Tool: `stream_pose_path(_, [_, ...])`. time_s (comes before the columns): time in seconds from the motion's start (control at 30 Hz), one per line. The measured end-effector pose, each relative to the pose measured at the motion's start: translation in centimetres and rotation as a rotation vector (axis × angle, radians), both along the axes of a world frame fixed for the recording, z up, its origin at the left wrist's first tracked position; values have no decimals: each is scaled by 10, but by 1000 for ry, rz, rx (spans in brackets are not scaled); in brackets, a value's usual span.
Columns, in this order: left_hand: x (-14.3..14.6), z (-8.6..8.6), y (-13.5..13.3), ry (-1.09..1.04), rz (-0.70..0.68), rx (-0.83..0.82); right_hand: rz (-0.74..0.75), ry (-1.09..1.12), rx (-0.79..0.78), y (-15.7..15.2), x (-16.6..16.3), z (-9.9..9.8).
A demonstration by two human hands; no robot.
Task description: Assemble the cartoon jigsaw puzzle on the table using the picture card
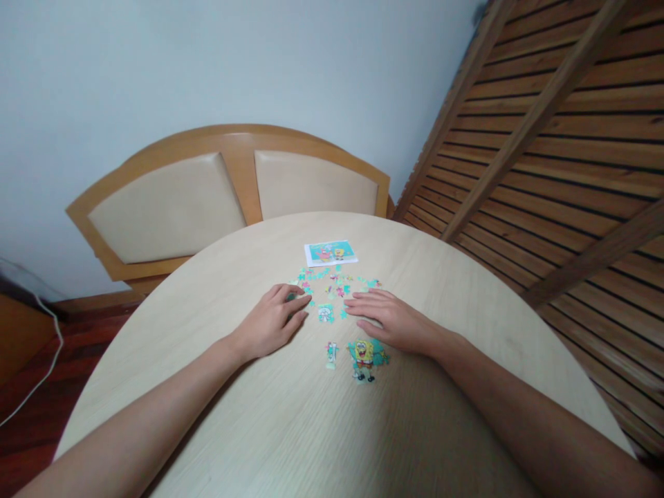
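Observation:
Palm down on the table, my left hand [274, 318] has its fingers apart at the left edge of the loose jigsaw pieces [339, 280]. My right hand [386, 317] lies flat on the other side, fingers stretched towards the pieces. Between the hands sits a small joined patch with a pale cartoon face [325, 313]. Nearer me, a joined puzzle section with a yellow square cartoon figure [364, 356] lies just below my right hand. A narrow joined strip [330, 354] is to its left. Neither hand appears to hold a piece.
A picture card [330, 253] with cartoon figures lies beyond the pieces on the round wooden table [270, 436]. Behind the table stands a bench back with cream panels [316, 181]. A slatted wooden screen [560, 152] rises at the right. A white cable [54, 346] hangs at the left.

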State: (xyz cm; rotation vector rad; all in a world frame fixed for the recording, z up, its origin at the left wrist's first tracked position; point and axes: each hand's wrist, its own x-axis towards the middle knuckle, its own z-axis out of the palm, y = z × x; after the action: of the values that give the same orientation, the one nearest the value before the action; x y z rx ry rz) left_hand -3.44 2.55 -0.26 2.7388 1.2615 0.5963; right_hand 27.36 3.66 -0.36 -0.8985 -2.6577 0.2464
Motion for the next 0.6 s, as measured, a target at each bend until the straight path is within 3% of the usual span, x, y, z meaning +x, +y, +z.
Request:
stream_pose_path(0.1, [0,0,0,20,-4,0,-17,19,30,2,0,-2])
stream_pose_path(0.23, [-1,-3,2,16,17,15,-153,85,79,6,3,-6])
stream_pose_path(0.6, [-15,-10,10,9,227,33,-365,71,51,12,12,-13])
